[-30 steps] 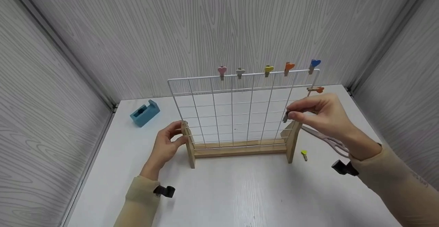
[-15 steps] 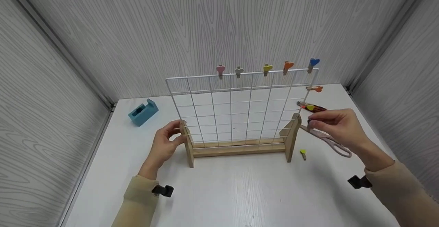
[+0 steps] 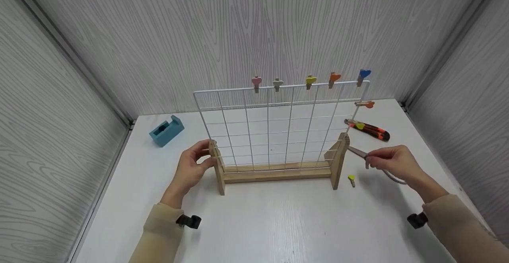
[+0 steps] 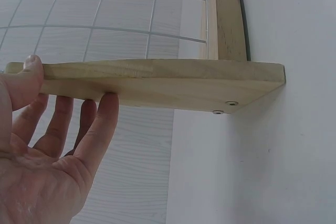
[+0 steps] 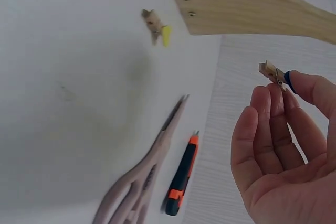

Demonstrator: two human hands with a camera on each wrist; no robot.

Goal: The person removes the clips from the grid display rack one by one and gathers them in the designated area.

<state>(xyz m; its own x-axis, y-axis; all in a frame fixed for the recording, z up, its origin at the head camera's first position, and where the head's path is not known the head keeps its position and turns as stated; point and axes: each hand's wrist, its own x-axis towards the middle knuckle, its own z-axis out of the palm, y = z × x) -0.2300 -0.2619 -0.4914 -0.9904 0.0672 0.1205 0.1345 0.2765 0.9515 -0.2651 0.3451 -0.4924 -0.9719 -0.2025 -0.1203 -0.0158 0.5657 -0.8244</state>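
My left hand (image 3: pixel 191 169) grips the left wooden end panel (image 4: pixel 157 72) of a stand that holds up a white wire grid (image 3: pixel 278 128). The thumb lies on the panel's edge and the fingers press its outer face. To the right of the stand, my right hand (image 3: pixel 395 161) pinches a small wooden clothespin (image 5: pixel 273 73) with a blue top between thumb and fingertips, over the table. Along the grid's top bar are clipped pink (image 3: pixel 257 83), white (image 3: pixel 277 83), yellow (image 3: pixel 310 81), orange (image 3: pixel 334 79) and blue (image 3: pixel 363 76) heart clothespins; an orange clothespin (image 3: pixel 366 104) is on the right side bar.
A lime-yellow clothespin (image 3: pixel 351 180) lies on the table beside the stand's right foot. Scissors (image 3: pixel 358 152) lie partly behind my right hand, with a utility knife (image 3: pixel 375 131) farther back. A yellow heart (image 3: pixel 360 126) overlaps the knife. A teal tape dispenser (image 3: pixel 167 131) stands at left.
My right hand has moved from before the grid's right side rightward, then lower over the scissors, still pinching the clothespin. The utility knife has come into view. My left hand stays on the panel.
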